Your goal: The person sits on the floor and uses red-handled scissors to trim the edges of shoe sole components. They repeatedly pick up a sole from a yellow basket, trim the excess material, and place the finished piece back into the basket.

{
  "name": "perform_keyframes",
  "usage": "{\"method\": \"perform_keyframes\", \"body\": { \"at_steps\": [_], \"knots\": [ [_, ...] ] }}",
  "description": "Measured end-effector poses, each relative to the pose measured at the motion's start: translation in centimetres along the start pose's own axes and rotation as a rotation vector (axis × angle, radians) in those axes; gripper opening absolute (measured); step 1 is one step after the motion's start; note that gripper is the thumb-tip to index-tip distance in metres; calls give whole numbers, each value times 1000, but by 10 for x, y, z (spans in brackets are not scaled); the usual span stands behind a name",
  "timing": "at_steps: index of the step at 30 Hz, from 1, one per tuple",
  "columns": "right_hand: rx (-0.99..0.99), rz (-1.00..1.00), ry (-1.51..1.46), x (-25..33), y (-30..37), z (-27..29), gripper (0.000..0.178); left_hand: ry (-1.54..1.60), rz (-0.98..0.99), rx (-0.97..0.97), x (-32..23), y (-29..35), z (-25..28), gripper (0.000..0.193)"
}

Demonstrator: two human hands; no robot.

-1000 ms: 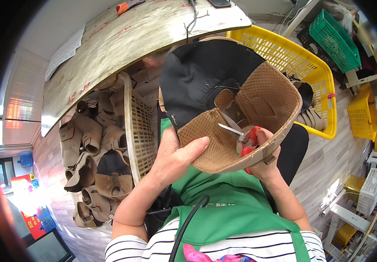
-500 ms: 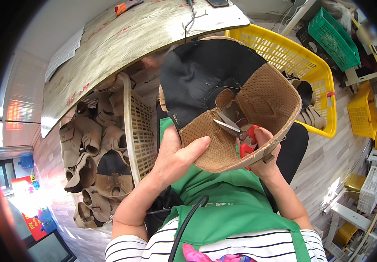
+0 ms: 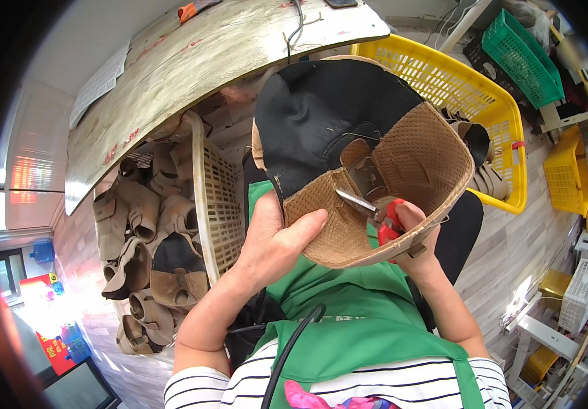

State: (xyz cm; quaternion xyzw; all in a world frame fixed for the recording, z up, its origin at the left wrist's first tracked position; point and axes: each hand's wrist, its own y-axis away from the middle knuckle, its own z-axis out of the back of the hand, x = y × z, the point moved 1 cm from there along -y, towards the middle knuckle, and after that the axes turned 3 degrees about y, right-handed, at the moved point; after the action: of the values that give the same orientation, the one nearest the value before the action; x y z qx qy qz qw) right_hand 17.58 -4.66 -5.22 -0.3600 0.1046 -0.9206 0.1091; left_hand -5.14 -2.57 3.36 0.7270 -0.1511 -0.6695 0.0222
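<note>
A shoe upper (image 3: pixel 335 102), black lining on its far part and tan perforated lining nearer me, is held up in front of my green apron. My left hand (image 3: pixel 275 242) grips its near left edge, thumb on the inner side. Red-handled scissors (image 3: pixel 390 228) are in my right hand (image 3: pixel 418 235), with the fingers partly hidden by the handles and the upper's edge. Their blades look closed, pointing left within the upper's opening, close to the tan lining. A few loose threads hang from the upper's seams and rim.
To the left, many tan shoe uppers (image 3: pixel 140 208) are heaped beside a cream plastic basket (image 3: pixel 220 204). A worn wooden table (image 3: pixel 191 68) spans the upper left. Behind the held upper, a yellow basket (image 3: pixel 512 119) contains more uppers. A green crate (image 3: pixel 522 58) lies farther right.
The scissors' blades have come together from slightly apart. The upper has tilted and shifted a little to the right, while my left hand keeps its grip.
</note>
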Motion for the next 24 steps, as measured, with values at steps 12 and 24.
{"method": "perform_keyframes", "body": {
  "at_steps": [12, 24],
  "knots": [
    [-35, -429, -42, -59, -2, 67, 22, -859, -875, -250, 20, -67, 15, 36],
    [68, 319, -30, -14, -29, 7, 30, -180, -52, 159, 46, -103, -13, 38]
  ]
}}
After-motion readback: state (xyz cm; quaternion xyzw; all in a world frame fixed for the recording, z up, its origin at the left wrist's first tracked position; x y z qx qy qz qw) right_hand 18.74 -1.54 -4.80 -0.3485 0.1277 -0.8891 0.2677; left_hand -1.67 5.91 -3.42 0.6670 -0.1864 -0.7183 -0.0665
